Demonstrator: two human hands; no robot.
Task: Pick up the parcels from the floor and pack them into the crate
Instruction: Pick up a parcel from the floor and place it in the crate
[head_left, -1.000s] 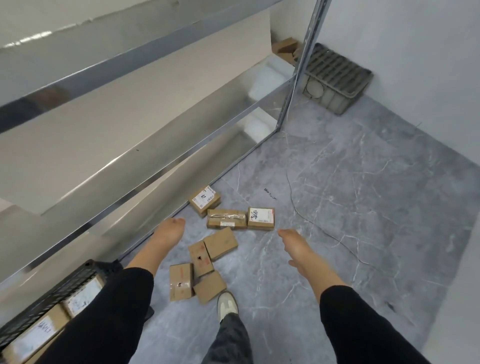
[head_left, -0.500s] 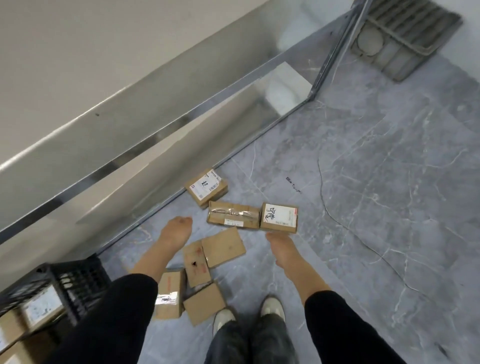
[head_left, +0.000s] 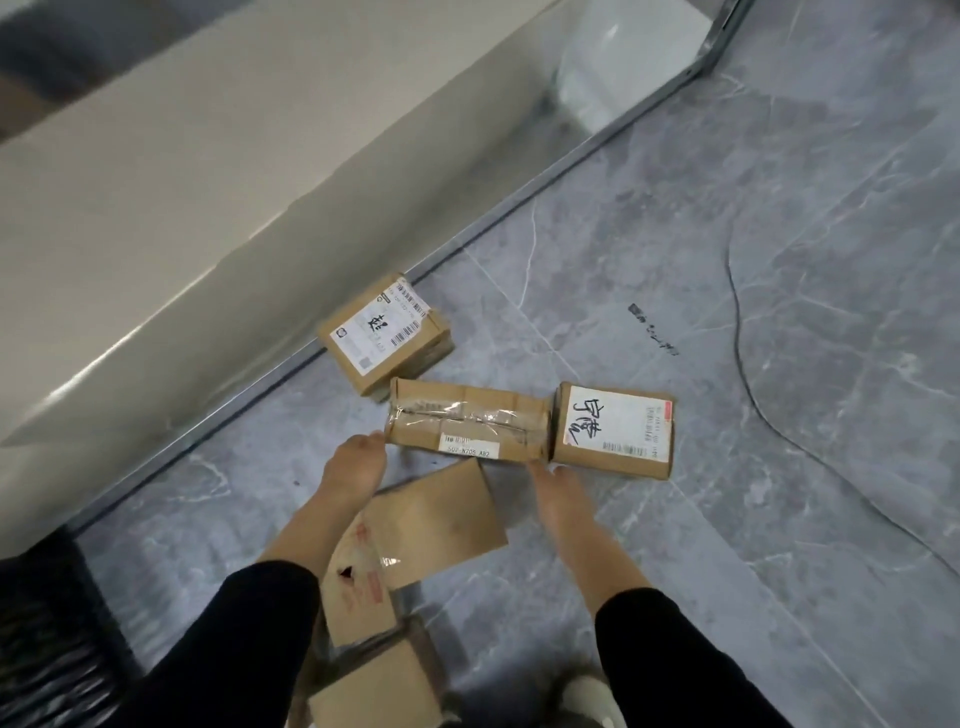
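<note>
Several brown cardboard parcels lie on the grey floor. A long taped parcel (head_left: 467, 420) lies in the middle. My left hand (head_left: 356, 467) reaches to its left end and my right hand (head_left: 558, 496) to its right end; both are seen from behind, fingers stretched forward, holding nothing. A labelled parcel (head_left: 387, 332) sits behind it by the shelf rail, and a white-labelled parcel (head_left: 613, 431) touches its right end. Plain parcels (head_left: 441, 519) lie under my arms. The black crate (head_left: 47, 623) shows at the lower left edge.
A metal shelf rack (head_left: 260, 182) runs along the left, its floor rail passing just behind the parcels. A thin dark cable (head_left: 748, 374) curves over the floor at right. My white shoe (head_left: 587, 701) stands at the bottom.
I have bent lower and closer to the floor. Both hands moved forward, from beside the plain parcels up to the two ends of the long taped parcel.
</note>
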